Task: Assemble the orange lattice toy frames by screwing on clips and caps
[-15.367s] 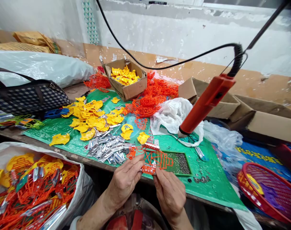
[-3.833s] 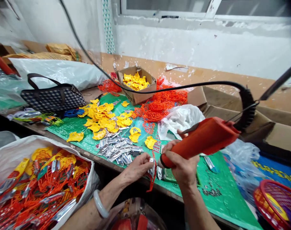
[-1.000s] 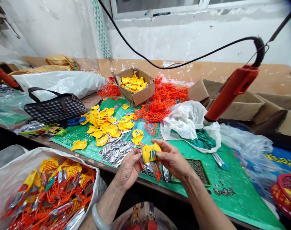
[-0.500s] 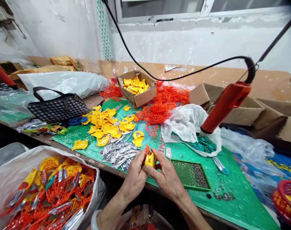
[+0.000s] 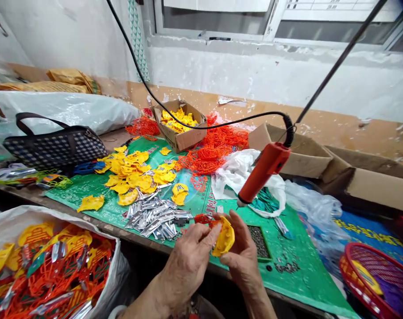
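The fingers of left hand (image 5: 188, 257) and right hand (image 5: 246, 254) grip the yellow piece (image 5: 226, 238) (its rim is curved), which may slip against the red part (image 5: 203, 218) if pressed unevenly

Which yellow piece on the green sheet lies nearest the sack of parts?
The lone piece at the green sheet's front left edge; the others lie farther back or right.

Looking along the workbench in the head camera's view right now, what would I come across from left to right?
Checked bag → heap of yellow parts → open cardboard box of yellow parts → hanging orange-red tool → red plastic basket. The hands and some nearby items overlap these, so I left them out.
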`<state>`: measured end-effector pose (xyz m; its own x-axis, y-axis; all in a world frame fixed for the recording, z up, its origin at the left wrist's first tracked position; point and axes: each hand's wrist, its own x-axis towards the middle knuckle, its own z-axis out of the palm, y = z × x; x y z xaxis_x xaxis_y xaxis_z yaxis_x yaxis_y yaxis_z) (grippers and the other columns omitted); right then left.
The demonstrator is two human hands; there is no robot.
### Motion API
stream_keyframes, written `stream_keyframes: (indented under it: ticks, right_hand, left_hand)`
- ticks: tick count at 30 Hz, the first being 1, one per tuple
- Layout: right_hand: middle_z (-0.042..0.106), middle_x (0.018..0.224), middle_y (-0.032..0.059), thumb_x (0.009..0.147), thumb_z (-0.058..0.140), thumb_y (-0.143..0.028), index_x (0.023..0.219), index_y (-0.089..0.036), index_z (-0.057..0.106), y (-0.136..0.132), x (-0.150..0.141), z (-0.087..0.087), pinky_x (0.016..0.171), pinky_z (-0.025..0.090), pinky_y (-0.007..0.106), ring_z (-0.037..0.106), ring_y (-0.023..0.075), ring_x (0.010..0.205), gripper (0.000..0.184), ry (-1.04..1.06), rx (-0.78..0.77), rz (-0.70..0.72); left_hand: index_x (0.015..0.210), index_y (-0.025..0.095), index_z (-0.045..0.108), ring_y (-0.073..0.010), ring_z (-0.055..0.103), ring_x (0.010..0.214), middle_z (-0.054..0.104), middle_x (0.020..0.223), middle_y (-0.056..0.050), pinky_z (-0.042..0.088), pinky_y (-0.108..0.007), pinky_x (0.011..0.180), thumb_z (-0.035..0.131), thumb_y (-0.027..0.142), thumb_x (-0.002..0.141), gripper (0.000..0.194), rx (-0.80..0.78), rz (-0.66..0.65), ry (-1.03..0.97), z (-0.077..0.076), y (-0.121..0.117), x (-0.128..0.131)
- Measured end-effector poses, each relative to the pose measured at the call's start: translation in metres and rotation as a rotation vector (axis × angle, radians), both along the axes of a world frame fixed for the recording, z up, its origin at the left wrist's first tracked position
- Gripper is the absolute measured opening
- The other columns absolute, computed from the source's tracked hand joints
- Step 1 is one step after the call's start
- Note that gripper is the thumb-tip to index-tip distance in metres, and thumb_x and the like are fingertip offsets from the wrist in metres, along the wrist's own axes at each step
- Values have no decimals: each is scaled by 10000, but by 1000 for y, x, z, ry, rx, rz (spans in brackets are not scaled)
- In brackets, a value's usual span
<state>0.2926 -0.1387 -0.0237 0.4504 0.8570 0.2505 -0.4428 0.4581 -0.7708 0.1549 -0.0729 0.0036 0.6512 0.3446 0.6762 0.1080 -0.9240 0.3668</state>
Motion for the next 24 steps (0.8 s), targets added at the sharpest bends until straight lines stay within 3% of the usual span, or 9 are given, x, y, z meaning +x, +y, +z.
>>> stream_keyframes:
  ticks: [5, 14, 19, 24]
  right_hand:
    - [685, 1261, 38, 525, 924, -272, 1245, -351, 620, -5, -2, -4, 915, 559, 301, 642, 228, 1167, 785, 8, 1, -63]
    - [693, 1248, 36, 515, 928, -235, 1204, -333, 656, -7, -4, -6, 934, 538, 278, 655, 207, 1137, 747, -20, -49, -106]
    - [690, 1250, 67, 571, 902, -233, 1196, -307, 671, -7, -3, -8, 963, 521, 308, 645, 218, 1150, 671, -83, -56, -107]
    - [674, 1264, 74, 574, 898, -255, 1206, -306, 667, -9, -2, -13, 988, 506, 366, 620, 250, 1178, 675, -130, -89, -121]
  left_hand:
    - [1491, 216, 343, -205, 599, 937, 609, 1038, -105, 559, -336, 792, 422, 31, 908, 617, 96, 26, 7, 3, -7, 0]
    - [1352, 164, 515, -212, 598, 925, 620, 1013, -104, 554, -350, 774, 434, 58, 916, 456, 104, 21, 7, 0, -10, -1]
    - [1368, 178, 502, -214, 593, 939, 610, 1023, -105, 555, -358, 781, 428, 31, 897, 498, 73, -2, 18, -3, -11, 0]
    - [1451, 273, 407, -204, 587, 942, 598, 1044, -84, 549, -346, 774, 434, -33, 838, 686, -54, -72, 13, -6, -9, 0]
